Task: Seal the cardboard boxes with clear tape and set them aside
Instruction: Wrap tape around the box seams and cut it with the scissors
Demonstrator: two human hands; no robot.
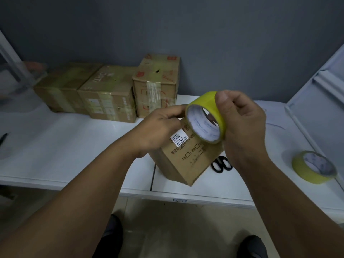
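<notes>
A white table spans the view, a seam splitting it near the front edge. Black-handled scissors lie on it at about 4 o'clock from centre. A grey wall rises at 12 o'clock. At 9 o'clock, a dark pen-like object rests at the table's edge. Two dark shoes stand on the beige floor at 6 o'clock.

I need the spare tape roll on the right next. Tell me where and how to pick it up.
The spare tape roll lies tilted near the table's right edge, its open core facing up. Come from above, thumb inside the core, fingers on the yellow outer band; likely the firmest grip.
</notes>
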